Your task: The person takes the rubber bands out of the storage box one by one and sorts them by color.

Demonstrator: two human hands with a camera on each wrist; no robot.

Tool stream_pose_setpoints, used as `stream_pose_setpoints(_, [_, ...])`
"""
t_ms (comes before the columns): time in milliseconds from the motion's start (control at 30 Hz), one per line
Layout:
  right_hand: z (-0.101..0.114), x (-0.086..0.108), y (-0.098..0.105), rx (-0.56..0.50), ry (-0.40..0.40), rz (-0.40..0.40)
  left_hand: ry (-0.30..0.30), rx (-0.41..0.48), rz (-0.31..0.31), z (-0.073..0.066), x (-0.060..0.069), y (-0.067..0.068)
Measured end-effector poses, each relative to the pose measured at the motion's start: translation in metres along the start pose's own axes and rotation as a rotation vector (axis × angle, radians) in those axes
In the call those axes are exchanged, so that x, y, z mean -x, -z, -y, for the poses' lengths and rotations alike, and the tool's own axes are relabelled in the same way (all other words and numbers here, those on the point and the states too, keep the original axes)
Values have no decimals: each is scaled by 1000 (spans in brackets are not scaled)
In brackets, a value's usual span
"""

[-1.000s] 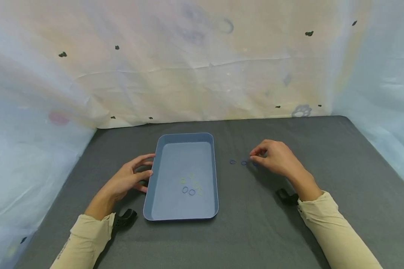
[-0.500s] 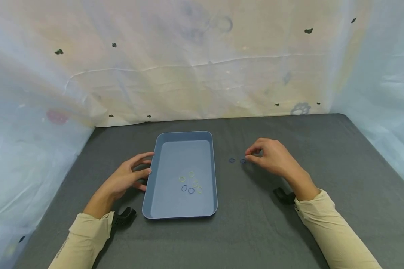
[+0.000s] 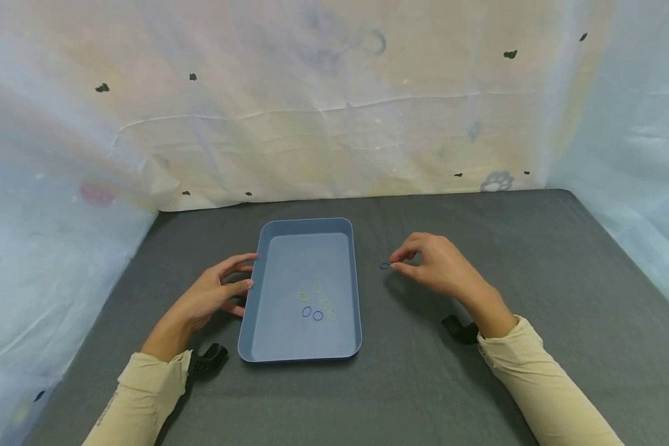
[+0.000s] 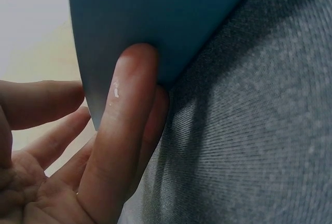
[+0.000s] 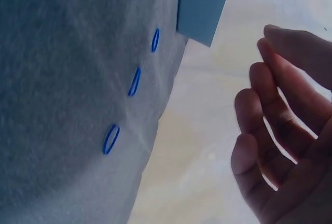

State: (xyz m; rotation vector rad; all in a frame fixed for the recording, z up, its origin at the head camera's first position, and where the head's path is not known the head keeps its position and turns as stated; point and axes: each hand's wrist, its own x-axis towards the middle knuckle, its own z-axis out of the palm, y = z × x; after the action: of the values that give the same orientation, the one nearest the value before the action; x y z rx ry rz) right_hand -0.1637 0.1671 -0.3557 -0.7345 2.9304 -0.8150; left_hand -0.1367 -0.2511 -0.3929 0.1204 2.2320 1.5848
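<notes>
A blue-grey rectangular tray [image 3: 301, 347] lies on the table. My left hand [image 3: 209, 294] rests at its left side; in the left wrist view the thumb [image 4: 127, 99] touches the tray's outer wall. In the tray are several thin yellow rings [image 3: 302, 297] and two blue rings [image 3: 318, 316], like small rubber bands. Right of the tray, my right hand [image 3: 437, 266] hovers above the cloth, thumb and index tips close together, nothing visible between them. The right wrist view shows three blue rings [image 5: 111, 139] in a row on the table; in the head view only one blue ring [image 3: 384, 266] is visible.
Dark grey cloth [image 3: 401, 390] covers the table. A pale patterned sheet [image 3: 334, 142] hangs behind its far edge, with more sheeting on both sides. Black wrist straps [image 3: 459, 329] show at the forearms.
My right hand has moved left over the row of blue rings, toward the tray, and now hides two of them from the head view. The left hand and tray stay put.
</notes>
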Motion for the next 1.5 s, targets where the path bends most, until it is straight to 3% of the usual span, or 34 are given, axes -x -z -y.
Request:
stream_pose_setpoints(267, [9, 1, -4, -9, 95, 10, 36, 9, 0, -2, -6, 1])
stream_pose_setpoints(633, [23, 0, -14, -9, 174, 53, 42, 31, 13, -2, -1, 5])
stream_pose_setpoints(1000, [48, -17, -28, -6, 272, 132, 49, 41, 14, -2, -4, 3])
stream_pose_setpoints(1300, [61, -32, -47, 15, 433, 234, 46, 56, 14, -3, -5, 3])
stream_pose_setpoints(1500, [67, -38, -56, 38, 459, 292, 43, 54, 16, -4, -6, 4])
